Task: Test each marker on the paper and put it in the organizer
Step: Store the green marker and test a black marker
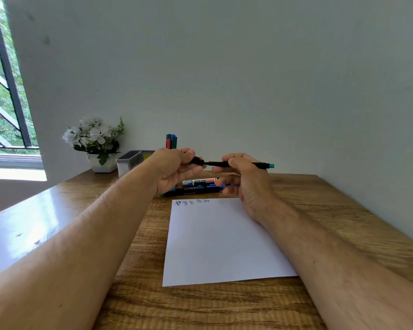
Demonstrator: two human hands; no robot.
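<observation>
A thin black marker with a teal end is held level above the table's far side. My right hand grips its barrel, and my left hand grips the black cap end. The white paper lies below them, with several small coloured scribbles along its top edge. Between the paper and my hands lie a few markers, one of them a whiteboard marker with a white label. The grey organizer stands at the back left, with several markers upright in it behind my left hand.
A white pot of white flowers stands left of the organizer against the wall. The wooden table runs to a wall at the back and right. A window is at far left.
</observation>
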